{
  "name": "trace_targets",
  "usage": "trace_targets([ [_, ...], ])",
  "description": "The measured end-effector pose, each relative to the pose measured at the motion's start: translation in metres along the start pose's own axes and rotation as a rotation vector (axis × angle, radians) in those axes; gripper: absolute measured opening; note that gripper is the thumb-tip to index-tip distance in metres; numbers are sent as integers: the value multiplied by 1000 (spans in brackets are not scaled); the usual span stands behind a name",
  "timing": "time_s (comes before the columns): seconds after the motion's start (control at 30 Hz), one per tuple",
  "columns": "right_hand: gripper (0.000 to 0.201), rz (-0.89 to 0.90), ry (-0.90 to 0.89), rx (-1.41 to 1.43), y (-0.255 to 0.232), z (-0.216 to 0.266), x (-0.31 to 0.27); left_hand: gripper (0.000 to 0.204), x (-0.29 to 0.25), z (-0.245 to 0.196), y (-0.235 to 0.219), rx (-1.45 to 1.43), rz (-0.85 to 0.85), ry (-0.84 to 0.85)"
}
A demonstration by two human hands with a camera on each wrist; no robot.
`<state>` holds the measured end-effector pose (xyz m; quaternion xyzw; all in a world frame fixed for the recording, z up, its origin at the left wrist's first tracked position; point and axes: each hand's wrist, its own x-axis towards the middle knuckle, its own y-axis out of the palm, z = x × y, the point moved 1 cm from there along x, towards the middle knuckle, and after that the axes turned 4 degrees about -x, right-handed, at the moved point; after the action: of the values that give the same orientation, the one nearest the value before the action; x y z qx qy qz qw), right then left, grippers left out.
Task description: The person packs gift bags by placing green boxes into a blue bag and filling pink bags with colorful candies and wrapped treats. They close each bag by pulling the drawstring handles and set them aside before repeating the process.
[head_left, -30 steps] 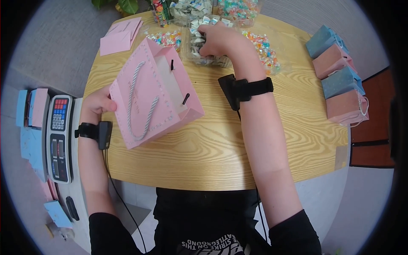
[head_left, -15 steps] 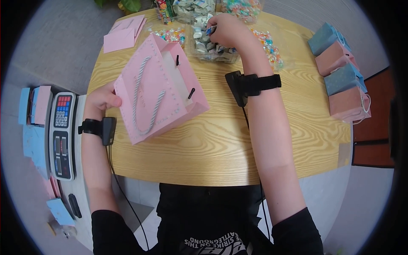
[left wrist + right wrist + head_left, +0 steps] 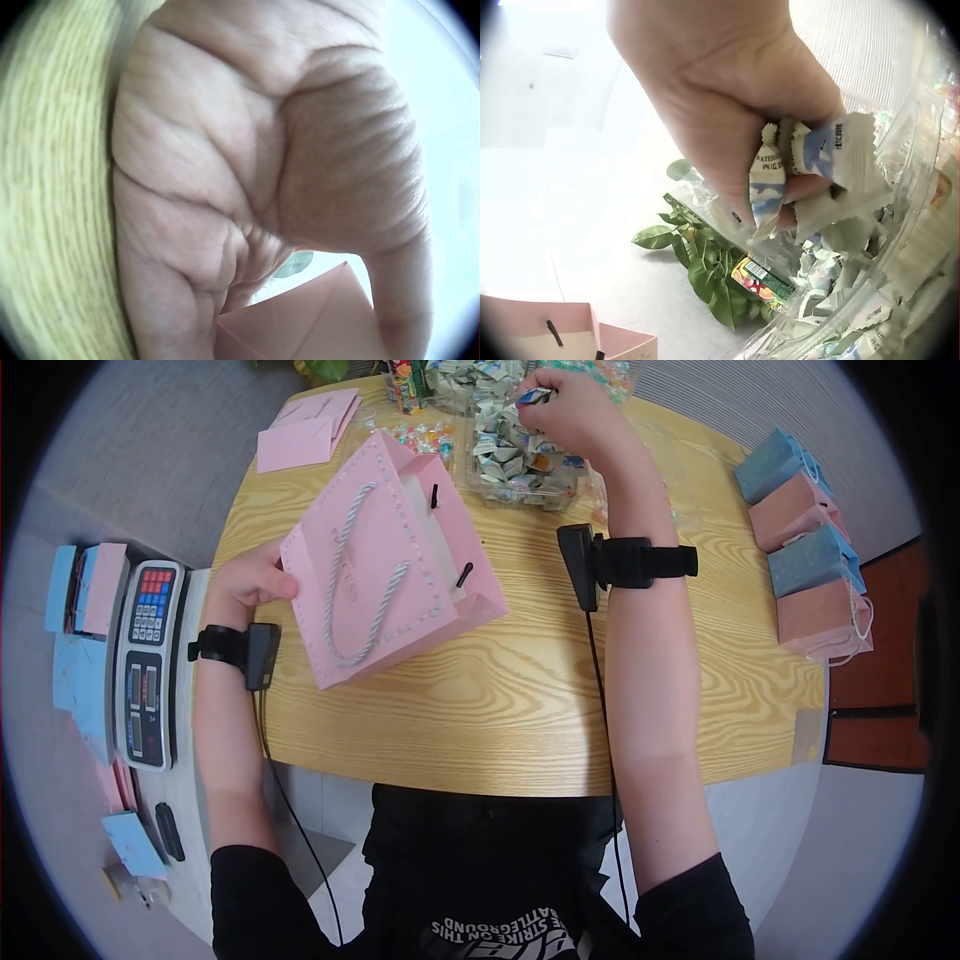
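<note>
My left hand grips the bottom end of a pink paper gift bag, thumb on the near face. The bag lies tilted on the table, its mouth to the right, with grey rope handles. In the left wrist view a pink bag corner sits between thumb and fingers. My right hand is over the far right side of a clear plastic box of white-wrapped candies. Its curled fingers hold several wrapped candies, with white and blue wrappers sticking out between them.
Folded pink bags lie at the far left, near colourful candies. A colourful snack pack stands behind. Blue and pink gift bags line the table's right edge. A scale is at the left, beyond the table.
My right hand has risen from among the candies in the box and shifted right, with wrapped candies in its fingers. The left hand keeps its grip on the pink bag.
</note>
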<state>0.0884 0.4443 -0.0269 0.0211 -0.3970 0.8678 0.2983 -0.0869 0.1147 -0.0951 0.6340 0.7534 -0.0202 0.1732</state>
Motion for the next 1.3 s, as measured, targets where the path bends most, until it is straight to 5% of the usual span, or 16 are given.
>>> trace_targets([
  [0.37,14,-42,54,41,1,4,-1,108,-1,-3,6,76,-94,-55],
  [0.43,14,-85,26,67,2,2,0,92,0,0,1,-36,11,11],
  [0.67,12,-108,55,119,1,10,-2,91,0,-2,6,-27,35,10],
  [0.77,11,-127,28,113,-5,25,-6,104,0,-5,12,37,-96,-35],
  [1.07,12,339,-87,190,-39,97,-50,88,1,0,1,-111,63,14],
  [1.13,15,349,-308,356,-24,96,-48,101,0,-1,5,-35,-78,-34],
  [1.23,16,485,-79,318,-26,111,-52,104,1,-4,7,-23,-67,-37],
  [1.3,17,571,-103,340,-28,108,-52,104,0,-5,9,-32,-67,-36],
])
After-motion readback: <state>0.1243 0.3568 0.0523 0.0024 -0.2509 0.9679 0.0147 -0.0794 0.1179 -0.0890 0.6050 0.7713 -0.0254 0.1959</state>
